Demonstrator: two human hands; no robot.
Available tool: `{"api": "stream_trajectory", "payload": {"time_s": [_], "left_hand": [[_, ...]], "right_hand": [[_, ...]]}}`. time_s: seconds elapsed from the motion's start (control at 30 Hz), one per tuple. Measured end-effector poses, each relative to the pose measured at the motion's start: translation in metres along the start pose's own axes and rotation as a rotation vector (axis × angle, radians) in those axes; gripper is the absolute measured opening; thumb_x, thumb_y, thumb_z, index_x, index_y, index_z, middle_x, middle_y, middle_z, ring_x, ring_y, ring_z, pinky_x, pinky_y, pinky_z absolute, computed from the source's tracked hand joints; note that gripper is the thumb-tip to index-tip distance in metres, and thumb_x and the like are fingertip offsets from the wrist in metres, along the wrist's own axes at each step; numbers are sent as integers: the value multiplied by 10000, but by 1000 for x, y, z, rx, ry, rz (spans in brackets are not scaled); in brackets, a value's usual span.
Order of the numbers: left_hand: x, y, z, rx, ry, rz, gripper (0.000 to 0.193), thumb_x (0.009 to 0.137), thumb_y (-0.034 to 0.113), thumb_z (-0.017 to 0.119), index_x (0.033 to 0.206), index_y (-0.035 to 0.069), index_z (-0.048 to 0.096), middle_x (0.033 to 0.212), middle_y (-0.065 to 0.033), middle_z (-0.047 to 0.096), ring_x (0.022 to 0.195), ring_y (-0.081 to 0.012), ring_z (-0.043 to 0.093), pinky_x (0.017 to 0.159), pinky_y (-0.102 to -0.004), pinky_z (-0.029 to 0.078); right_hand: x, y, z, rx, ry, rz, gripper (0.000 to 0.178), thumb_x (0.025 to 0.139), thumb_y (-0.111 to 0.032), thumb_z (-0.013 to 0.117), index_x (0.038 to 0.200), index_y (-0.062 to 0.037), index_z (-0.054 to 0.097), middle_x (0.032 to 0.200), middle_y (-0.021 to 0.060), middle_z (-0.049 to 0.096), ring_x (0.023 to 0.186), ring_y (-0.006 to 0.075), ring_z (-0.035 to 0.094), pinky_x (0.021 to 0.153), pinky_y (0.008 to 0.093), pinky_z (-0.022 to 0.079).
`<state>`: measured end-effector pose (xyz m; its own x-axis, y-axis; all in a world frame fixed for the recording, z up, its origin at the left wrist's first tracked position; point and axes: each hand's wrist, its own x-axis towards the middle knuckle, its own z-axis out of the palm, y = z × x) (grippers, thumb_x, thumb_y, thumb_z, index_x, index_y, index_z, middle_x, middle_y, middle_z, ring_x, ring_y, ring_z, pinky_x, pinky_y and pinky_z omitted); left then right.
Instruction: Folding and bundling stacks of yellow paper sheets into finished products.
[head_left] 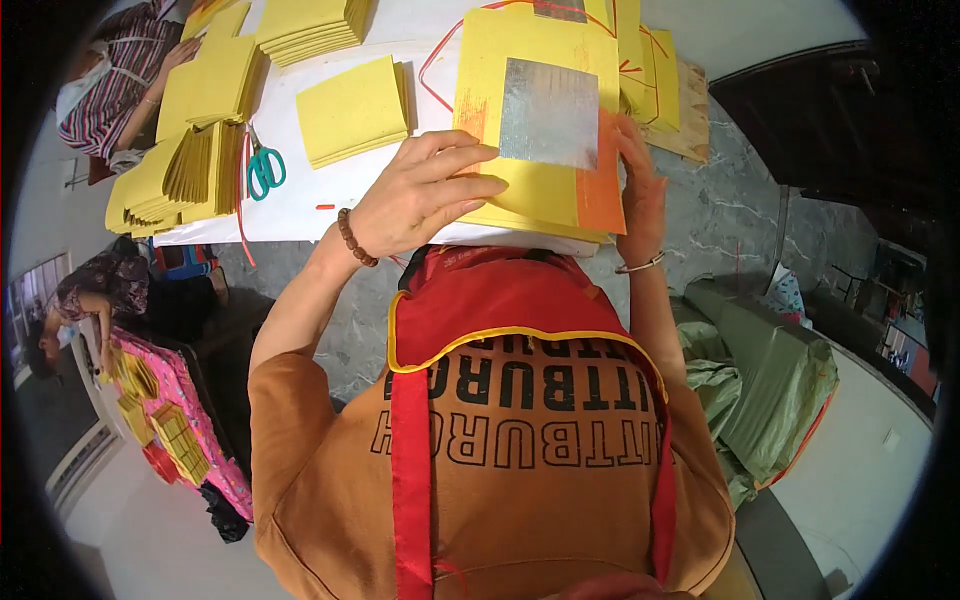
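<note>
Yellow joss paper sheets (540, 195) lie in a stack at the table's near edge. The top sheet bears a silver foil square (548, 115) and orange bands along its sides. My left hand (430, 190) rests on the lower left of the stack, its fingers stretched over the paper and slightly apart. Against the right edge stands my right hand (642, 190), fingers extended along the paper's side, with some fingertips hidden. A red string (432, 70) loops out from the stack's upper left.
Left of the stack lie folded yellow papers (352, 110), green-handled scissors (265, 172) and several yellow bundles (205, 85). Tied yellow packs (660, 85) sit at the right. Another person (110, 85) works at the far left, and one more at a pink-covered table (195, 380). Green wrapped bales (760, 375) stand right.
</note>
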<state>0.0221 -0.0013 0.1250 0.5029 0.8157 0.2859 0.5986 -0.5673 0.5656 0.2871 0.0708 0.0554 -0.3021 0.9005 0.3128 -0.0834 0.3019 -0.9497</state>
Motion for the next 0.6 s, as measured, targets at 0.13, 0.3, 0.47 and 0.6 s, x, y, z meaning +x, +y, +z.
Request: {"api": "stream_trajectory", "payload": {"time_s": [0.13, 0.3, 0.47, 0.6], "left_hand": [[0, 3, 3, 179, -7, 32, 261, 812, 133, 581, 1067, 100, 631, 1193, -84, 531, 1111, -274, 451, 896, -372, 387], [0, 2, 6, 262, 13, 24, 303, 778, 128, 617, 1080, 124, 629, 1195, -70, 531, 1106, -267, 456, 881, -373, 391], [0, 2, 8, 313, 25, 69, 358, 768, 132, 624, 1124, 151, 606, 1197, -62, 532, 1091, -254, 471, 857, -367, 400], [1, 2, 5, 399, 43, 79, 397, 753, 131, 629, 1147, 163, 591, 1202, -58, 528, 1086, -247, 474, 847, -361, 404]], "right_hand": [[1, 2, -4, -154, -84, -94, 578, 951, -392, 155, 1194, -24, 529, 1331, 116, 434, 1328, 287, 234, 1092, 397, 129], [0, 5, -5, -136, -112, -74, 574, 955, -403, 156, 1216, -24, 499, 1344, 121, 417, 1339, 261, 211, 1104, 411, 89], [-2, 9, -5, -126, -70, 47, 495, 927, -388, 307, 1181, -40, 550, 1319, 105, 448, 1337, 293, 211, 1087, 415, 139], [4, -2, -4, -154, -109, -90, 457, 897, -370, 394, 1181, -51, 556, 1313, 93, 456, 1336, 298, 210, 1084, 425, 139]]}}
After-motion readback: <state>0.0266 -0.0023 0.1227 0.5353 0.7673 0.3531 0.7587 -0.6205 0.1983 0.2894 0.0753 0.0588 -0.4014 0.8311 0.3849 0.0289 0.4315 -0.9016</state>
